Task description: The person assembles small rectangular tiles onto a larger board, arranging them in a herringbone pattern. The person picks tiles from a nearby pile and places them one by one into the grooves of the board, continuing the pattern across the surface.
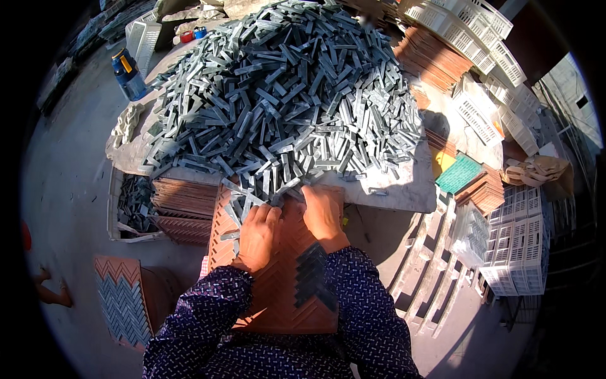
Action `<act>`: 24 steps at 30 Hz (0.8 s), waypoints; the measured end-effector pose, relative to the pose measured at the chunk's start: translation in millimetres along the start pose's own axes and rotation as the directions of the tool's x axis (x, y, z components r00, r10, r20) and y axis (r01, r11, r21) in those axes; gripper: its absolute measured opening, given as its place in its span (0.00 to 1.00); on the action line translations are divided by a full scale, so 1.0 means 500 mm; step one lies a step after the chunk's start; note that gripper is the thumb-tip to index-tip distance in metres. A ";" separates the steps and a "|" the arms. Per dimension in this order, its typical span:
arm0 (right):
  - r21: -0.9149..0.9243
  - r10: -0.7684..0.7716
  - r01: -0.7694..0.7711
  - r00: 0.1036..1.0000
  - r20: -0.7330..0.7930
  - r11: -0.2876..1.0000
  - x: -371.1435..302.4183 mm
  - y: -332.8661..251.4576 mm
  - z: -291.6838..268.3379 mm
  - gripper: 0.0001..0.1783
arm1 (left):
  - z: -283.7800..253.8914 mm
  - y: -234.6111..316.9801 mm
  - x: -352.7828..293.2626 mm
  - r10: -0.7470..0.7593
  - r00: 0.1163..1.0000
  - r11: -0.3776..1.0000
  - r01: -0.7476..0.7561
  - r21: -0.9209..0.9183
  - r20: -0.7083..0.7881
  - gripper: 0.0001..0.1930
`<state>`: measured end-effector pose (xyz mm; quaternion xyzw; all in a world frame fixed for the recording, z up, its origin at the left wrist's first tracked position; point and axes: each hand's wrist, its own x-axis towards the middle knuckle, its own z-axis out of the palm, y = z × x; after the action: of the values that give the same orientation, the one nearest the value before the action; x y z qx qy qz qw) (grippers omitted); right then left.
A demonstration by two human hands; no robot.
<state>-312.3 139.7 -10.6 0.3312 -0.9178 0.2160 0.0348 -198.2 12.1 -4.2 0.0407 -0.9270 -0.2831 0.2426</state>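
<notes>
On tbl (404, 192) over grey flr (69, 189) sits 1 strip heap (278, 82), w/ 1 tray (271, 303) under L hand (259, 235) & R hand (323, 216), grips unclear.

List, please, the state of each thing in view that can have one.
Near grooved board, partly filled with dark strips
Lower-left grooved board, mostly filled
Strip pile, heaped loose
Left crate, holding small dark pieces
White crates at right, stacked
Blue bottle, lid seemingly closed
Pale cloth, crumpled
Left hand, fingers bent, grasp unclear
Right hand, at the pile's edge, grasp unclear
</notes>
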 end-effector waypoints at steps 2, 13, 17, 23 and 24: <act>-0.054 0.013 -0.009 0.998 0.057 0.999 0.010 0.011 0.011 0.14 | -0.002 -0.015 0.029 -0.029 0.999 0.976 0.034 0.216 -0.027 0.13; 0.308 0.187 -0.194 0.981 0.054 0.931 -0.185 0.059 -0.080 0.12 | 0.049 -0.019 0.018 0.097 0.995 0.978 -0.098 0.183 0.017 0.12; 0.326 0.243 -0.251 0.968 0.064 0.912 -0.237 0.047 -0.083 0.13 | 0.035 0.038 0.013 0.122 0.990 0.981 -0.110 -0.157 0.064 0.13; 0.375 0.300 -0.296 0.953 0.049 0.879 -0.248 0.039 -0.077 0.11 | 0.043 0.056 -0.026 -0.043 0.976 0.986 0.075 -0.147 0.213 0.13; 0.365 0.293 -0.284 0.955 0.031 0.887 -0.249 0.040 -0.073 0.10 | 0.055 0.049 -0.038 0.032 0.979 0.995 -0.012 -0.102 0.200 0.12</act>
<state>-231.0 242.5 -11.0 0.1890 -0.9001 0.3897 -0.0485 -193.1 50.5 -18.6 -0.0105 -0.9319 -0.3290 0.1523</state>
